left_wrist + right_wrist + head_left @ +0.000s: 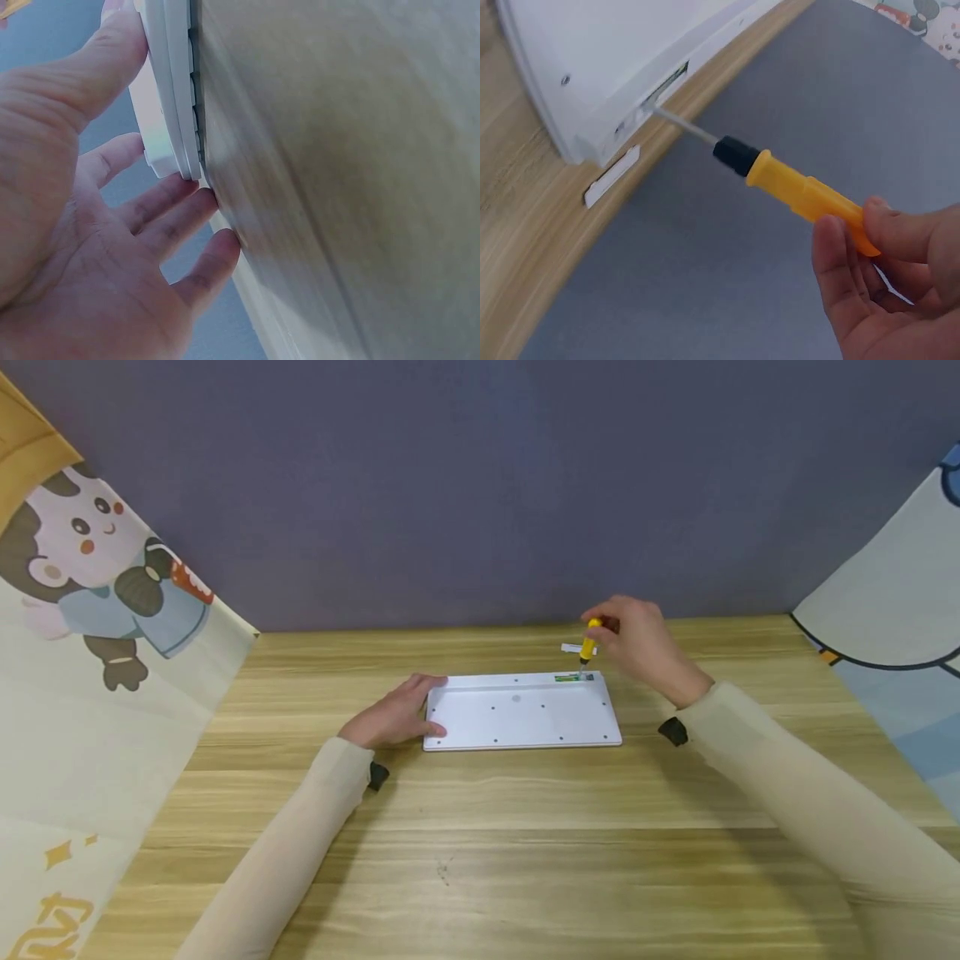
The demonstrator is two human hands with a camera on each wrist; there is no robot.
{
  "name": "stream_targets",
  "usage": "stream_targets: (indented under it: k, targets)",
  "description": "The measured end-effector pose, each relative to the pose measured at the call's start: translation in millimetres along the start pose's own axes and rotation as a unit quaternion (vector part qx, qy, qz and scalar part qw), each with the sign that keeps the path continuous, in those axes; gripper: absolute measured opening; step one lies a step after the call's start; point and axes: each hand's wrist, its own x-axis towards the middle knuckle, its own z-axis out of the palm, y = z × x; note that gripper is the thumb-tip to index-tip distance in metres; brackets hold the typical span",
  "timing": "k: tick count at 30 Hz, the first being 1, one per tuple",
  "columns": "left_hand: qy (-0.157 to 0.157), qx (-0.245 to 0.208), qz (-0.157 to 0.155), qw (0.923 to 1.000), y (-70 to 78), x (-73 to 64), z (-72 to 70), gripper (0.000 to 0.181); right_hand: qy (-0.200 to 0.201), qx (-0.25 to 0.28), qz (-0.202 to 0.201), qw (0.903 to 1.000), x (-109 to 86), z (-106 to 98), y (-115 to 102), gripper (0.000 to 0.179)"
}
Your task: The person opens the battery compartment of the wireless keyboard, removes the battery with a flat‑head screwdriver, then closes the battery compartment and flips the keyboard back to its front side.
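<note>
A white keyboard (517,722) lies face down on the table, its screw-dotted underside up. At its left end my left hand (397,712) grips it, thumb (124,45) on the underside and fingers at the edge. My right hand (637,639) pinches the end of a yellow screwdriver (810,199) between thumb and fingers. The screwdriver slants down, its metal tip in the open battery slot at the keyboard's back right. A green battery (567,677) shows in that slot. Just behind it lies a narrow white battery cover (613,176).
The wood-grain table (480,852) ends at a dark grey-blue panel (480,493) close behind the keyboard. Cartoon-printed sheets (112,577) stand at both sides. A black strap piece (673,732) hangs below the right wrist.
</note>
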Motion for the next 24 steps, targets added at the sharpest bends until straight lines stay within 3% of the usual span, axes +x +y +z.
stream_targets:
  k: [7, 15, 24]
  targets:
    - [0.001, -0.005, -0.001, 1.0, 0.6, -1.7, -0.2, 0.085, 0.01, 0.013, 0.039, 0.9991, 3.3, -7, 17, 0.019]
    - [0.001, -0.007, -0.01, 0.9999, 0.6, -2.4, -1.2, 0.083, -0.024, 0.031, 0.052, 0.9979, 4.9, -9, 20, 0.018]
    - [0.0, -0.001, 0.002, 1.0, -0.4, -0.7, 0.2, 0.084, -0.028, 0.039, 0.087, 0.9951, 5.7, -13, 35, 0.019]
